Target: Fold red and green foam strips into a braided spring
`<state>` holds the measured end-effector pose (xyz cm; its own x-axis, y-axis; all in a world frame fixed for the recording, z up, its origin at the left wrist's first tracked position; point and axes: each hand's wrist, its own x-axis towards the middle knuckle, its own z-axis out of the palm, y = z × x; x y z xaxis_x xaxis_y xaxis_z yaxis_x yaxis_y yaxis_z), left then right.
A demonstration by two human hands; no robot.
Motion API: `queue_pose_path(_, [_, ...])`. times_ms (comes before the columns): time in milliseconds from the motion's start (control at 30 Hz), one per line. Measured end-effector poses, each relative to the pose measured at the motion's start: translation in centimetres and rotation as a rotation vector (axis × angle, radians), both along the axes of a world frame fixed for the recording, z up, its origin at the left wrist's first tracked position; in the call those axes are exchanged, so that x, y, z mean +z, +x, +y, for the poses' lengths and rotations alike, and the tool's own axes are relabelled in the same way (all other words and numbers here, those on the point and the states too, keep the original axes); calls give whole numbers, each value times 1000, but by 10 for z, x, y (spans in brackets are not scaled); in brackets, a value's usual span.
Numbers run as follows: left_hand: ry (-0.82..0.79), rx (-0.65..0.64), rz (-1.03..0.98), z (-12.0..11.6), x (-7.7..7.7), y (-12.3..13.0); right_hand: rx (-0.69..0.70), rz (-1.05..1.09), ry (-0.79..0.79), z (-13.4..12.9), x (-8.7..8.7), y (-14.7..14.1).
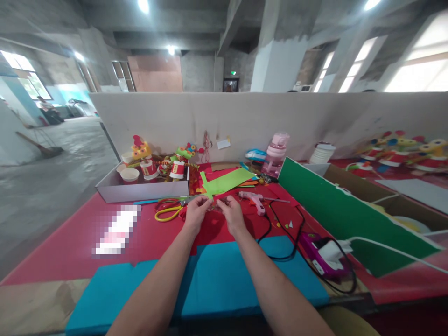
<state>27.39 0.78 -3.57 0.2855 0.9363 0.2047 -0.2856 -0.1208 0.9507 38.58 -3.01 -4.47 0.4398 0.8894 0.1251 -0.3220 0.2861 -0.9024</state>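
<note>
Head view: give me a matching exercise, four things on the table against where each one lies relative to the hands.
Things:
1. scissors
2. glue gun
3. white box
4. blue sheet

Places:
A. just right of the right hand
B. under the forearms, at the near edge
C. just left of the left hand
D. far left, holding paper-cup figures

Pairs: 1-C, 2-A, 3-D, 4-B

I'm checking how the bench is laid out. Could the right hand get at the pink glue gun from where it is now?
Probably yes. The right hand is pinching something small together with the left hand, and the pink glue gun lies on the red table just to its right, with nothing between them. It would need to let go first.
</note>
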Motion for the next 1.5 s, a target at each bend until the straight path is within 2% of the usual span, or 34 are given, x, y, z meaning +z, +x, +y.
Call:
queue_pose_path(100, [-30, -13, -41, -1, 2, -1, 11, 46, -34, 0, 0, 3])
queue_pose_path(333, [-58, -46, -42, -1, 1, -1, 201, 167, -38, -2, -2, -1])
queue_pose_path(567, [-12, -44, 16, 3, -5, -3, 158, 213, -27, -3, -2, -4])
queue_pose_path(767, [-20, -35, 19, 4, -6, -2, 198, 189, -40, -6, 2, -4])
queue_pose_path(900, [-36, -27, 13, 4, -7, -2, 179, 155, -55, -6, 2, -4])
queue_pose_path(1100, [43, -71, 1, 2, -10, -5, 151, 86, -87, -5, 0, -3])
queue_pose_path(1500, [48, -64, 10, 4, -11, -3, -18, -59, -66, 0, -3, -2])
